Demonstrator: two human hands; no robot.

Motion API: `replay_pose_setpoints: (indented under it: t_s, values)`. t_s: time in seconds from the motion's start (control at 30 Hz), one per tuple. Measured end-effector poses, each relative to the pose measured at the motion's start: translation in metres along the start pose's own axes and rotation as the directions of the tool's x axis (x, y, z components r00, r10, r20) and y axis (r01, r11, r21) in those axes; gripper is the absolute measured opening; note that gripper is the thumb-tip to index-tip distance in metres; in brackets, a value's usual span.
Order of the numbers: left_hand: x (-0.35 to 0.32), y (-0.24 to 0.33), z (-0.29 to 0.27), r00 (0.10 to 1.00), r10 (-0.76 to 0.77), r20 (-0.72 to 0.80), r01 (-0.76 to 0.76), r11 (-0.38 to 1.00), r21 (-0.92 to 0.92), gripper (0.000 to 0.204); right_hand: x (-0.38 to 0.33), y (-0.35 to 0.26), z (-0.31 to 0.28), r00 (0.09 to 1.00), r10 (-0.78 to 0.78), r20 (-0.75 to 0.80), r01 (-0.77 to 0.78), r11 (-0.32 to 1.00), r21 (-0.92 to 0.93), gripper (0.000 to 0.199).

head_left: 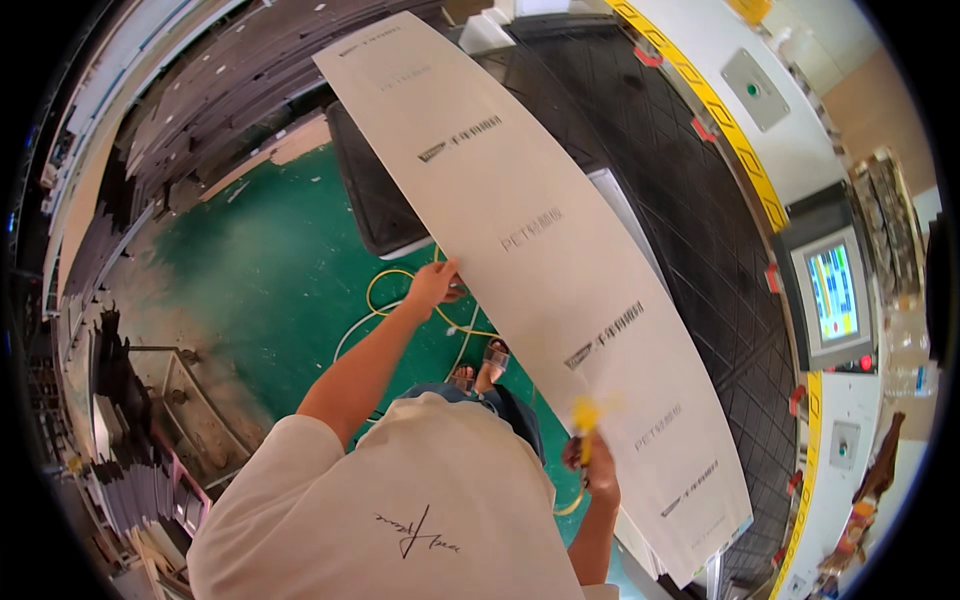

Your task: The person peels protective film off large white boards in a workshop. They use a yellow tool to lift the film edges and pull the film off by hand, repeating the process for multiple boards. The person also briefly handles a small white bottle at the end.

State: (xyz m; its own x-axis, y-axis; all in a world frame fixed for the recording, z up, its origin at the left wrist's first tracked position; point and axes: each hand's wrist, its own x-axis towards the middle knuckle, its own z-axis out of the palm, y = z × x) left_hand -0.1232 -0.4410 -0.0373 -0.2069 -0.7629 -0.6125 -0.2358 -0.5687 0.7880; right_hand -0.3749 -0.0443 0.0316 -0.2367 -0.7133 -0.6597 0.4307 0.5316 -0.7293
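A long, pale grey-beige panel [545, 235] with dark print lies slantwise in front of me, partly over a black work surface. My left hand [436, 286] grips its near edge, around the middle of its length; the fingertips are partly hidden. In my right hand [598, 468] is a yellow air blow gun [586, 425] with a dark handle, held over the panel's nearer part. Its yellow front is smeared by motion. A piece of yellow hose [571, 503] shows just below that hand.
The black table [690, 260] runs along the right, beside a white machine with a yellow-striped edge [700, 95] and a lit control screen [833, 292]. Stacked dark boards [215, 90] stand at the far left. A yellow hose [375, 290] coils on the green floor near my feet.
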Motion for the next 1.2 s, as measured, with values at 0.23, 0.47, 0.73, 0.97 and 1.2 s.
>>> replay_pose_setpoints:
  t_s: [0.23,0.47,0.73,0.97,1.2]
  values:
    - [0.032,0.064,-0.047,0.995,0.066,0.072,-0.092,0.873,0.48,0.044,0.113,-0.056,0.066,0.992,-0.032,0.118,0.035,0.999,-0.022,0.05]
    - [0.098,0.111,-0.112,0.969,-0.14,0.205,0.046,0.914,0.404,0.045,0.174,-0.133,0.166,0.995,-0.014,-0.095,0.028,0.989,0.146,0.058]
    - [0.221,0.196,-0.241,0.972,-0.131,0.195,0.09,0.974,0.208,0.04,0.232,-0.162,0.287,0.995,0.047,0.092,-0.051,0.998,0.04,0.06]
    - [0.322,0.267,-0.341,0.973,-0.13,0.193,0.087,0.973,0.215,0.046,0.252,-0.181,0.429,0.981,0.074,0.179,-0.056,0.993,-0.106,0.055]
    - [0.399,0.317,-0.408,0.986,-0.124,0.115,0.095,0.967,0.236,0.048,0.274,-0.183,0.458,0.987,0.001,-0.159,0.025,0.987,0.157,0.058]
